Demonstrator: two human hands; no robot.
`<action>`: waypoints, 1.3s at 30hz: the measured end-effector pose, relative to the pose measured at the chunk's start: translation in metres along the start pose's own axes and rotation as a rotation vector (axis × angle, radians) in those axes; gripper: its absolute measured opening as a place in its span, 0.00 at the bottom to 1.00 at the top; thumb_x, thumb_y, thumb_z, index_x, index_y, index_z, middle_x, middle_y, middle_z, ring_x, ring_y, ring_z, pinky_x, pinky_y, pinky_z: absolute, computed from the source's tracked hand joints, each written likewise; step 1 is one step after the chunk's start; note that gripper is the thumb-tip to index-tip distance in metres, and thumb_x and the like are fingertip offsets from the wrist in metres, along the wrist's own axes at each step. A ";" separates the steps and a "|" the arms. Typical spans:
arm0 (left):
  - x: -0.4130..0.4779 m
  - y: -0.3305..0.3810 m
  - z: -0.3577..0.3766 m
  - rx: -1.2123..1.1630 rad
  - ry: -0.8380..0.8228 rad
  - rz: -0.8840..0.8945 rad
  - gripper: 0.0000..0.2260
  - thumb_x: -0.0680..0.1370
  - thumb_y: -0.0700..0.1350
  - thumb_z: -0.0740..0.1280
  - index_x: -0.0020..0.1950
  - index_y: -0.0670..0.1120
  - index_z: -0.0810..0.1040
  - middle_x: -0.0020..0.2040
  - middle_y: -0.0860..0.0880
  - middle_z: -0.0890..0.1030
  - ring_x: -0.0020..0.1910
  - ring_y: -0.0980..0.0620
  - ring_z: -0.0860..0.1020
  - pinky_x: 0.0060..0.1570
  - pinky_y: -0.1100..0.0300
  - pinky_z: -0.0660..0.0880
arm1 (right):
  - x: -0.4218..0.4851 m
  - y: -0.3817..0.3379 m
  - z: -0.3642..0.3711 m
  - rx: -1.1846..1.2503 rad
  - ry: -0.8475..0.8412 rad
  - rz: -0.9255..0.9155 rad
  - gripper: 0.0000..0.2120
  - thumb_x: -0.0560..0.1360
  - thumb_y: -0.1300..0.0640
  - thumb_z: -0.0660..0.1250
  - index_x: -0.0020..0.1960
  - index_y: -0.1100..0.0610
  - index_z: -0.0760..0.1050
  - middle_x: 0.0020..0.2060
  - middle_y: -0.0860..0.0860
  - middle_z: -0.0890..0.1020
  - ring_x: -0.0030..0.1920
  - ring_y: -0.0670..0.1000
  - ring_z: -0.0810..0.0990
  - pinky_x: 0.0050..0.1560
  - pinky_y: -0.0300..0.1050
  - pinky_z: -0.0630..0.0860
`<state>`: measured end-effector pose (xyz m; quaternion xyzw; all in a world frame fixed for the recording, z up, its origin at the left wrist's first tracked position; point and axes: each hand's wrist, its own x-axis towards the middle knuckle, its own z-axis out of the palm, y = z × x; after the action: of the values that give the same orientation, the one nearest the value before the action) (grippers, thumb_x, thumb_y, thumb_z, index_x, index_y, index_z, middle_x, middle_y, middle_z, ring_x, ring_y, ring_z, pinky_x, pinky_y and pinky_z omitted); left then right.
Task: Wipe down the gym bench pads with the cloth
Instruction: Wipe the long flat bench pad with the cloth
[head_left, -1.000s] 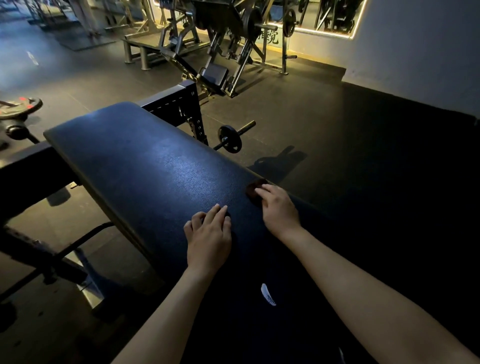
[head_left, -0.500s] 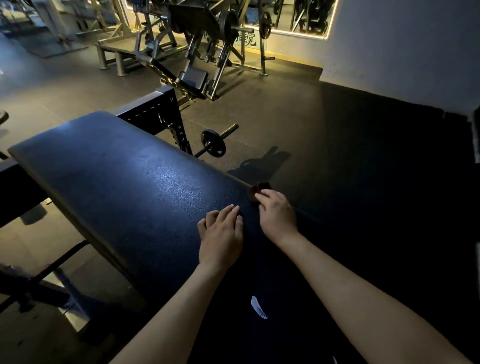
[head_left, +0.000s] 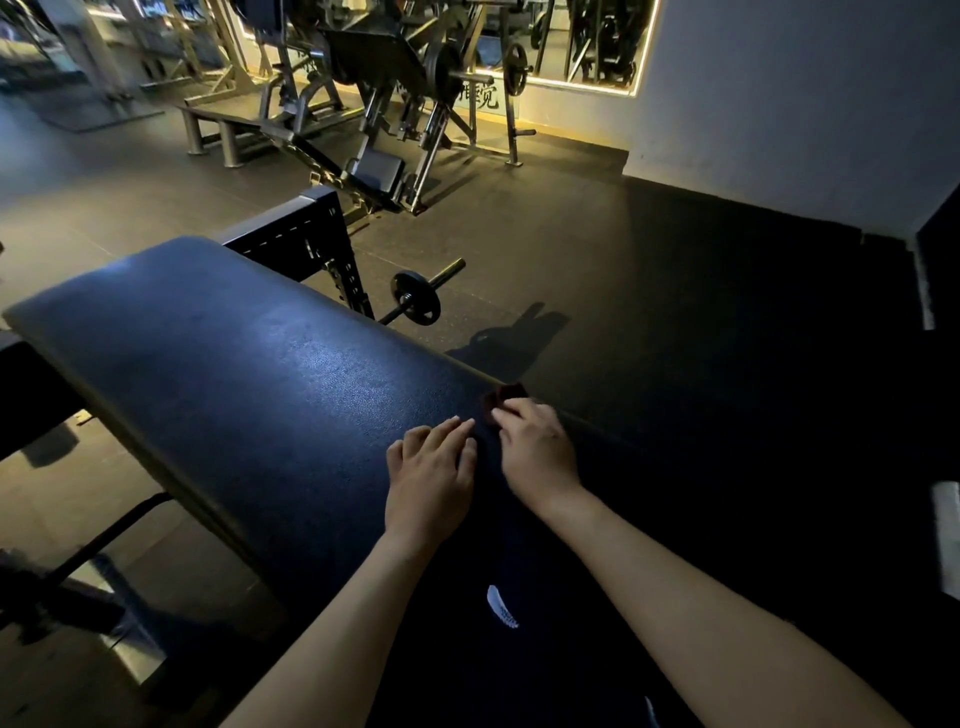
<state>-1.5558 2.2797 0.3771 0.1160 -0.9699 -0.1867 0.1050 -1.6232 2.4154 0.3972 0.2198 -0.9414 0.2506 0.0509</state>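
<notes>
A long black padded bench pad (head_left: 249, 364) runs from the upper left toward me. A small dark reddish cloth (head_left: 503, 396) lies at the pad's right edge. My right hand (head_left: 537, 452) lies over the cloth, fingers resting on it and hiding most of it. My left hand (head_left: 434, 478) rests flat on the pad just left of the right hand, fingers straight and close together, holding nothing.
A black perforated steel frame (head_left: 306, 244) stands behind the pad. A barbell with a weight plate (head_left: 418, 297) lies on the dark rubber floor to the right. A plate-loaded machine (head_left: 395, 104) stands farther back by a lit mirror. The bench's legs (head_left: 78, 551) are at lower left.
The view has shifted a little, so the pad sits further left in frame. My hands have drawn closer together on the pad; the right stays on the cloth at the edge.
</notes>
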 end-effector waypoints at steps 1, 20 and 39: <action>-0.001 0.000 0.000 -0.004 0.004 0.007 0.31 0.79 0.62 0.42 0.75 0.57 0.71 0.74 0.58 0.71 0.71 0.52 0.63 0.69 0.53 0.54 | -0.006 -0.007 0.002 0.023 -0.004 -0.018 0.17 0.83 0.58 0.58 0.70 0.55 0.75 0.67 0.51 0.74 0.66 0.54 0.70 0.67 0.46 0.67; -0.096 -0.021 -0.025 -0.122 0.133 -0.165 0.24 0.80 0.55 0.51 0.70 0.50 0.77 0.69 0.53 0.77 0.67 0.52 0.70 0.63 0.56 0.60 | -0.086 -0.065 0.011 0.196 -0.078 -0.235 0.14 0.79 0.56 0.62 0.59 0.57 0.83 0.54 0.53 0.82 0.51 0.60 0.75 0.54 0.54 0.76; -0.160 -0.021 -0.018 -0.253 0.396 -0.237 0.18 0.81 0.47 0.57 0.65 0.45 0.79 0.62 0.49 0.80 0.64 0.52 0.71 0.66 0.63 0.60 | -0.076 -0.030 -0.013 0.052 -0.090 -0.227 0.14 0.80 0.58 0.63 0.64 0.54 0.79 0.59 0.52 0.77 0.59 0.58 0.72 0.59 0.53 0.73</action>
<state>-1.3950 2.2971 0.3602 0.2491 -0.8791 -0.2910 0.2836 -1.5419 2.4279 0.4065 0.3373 -0.9050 0.2573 0.0308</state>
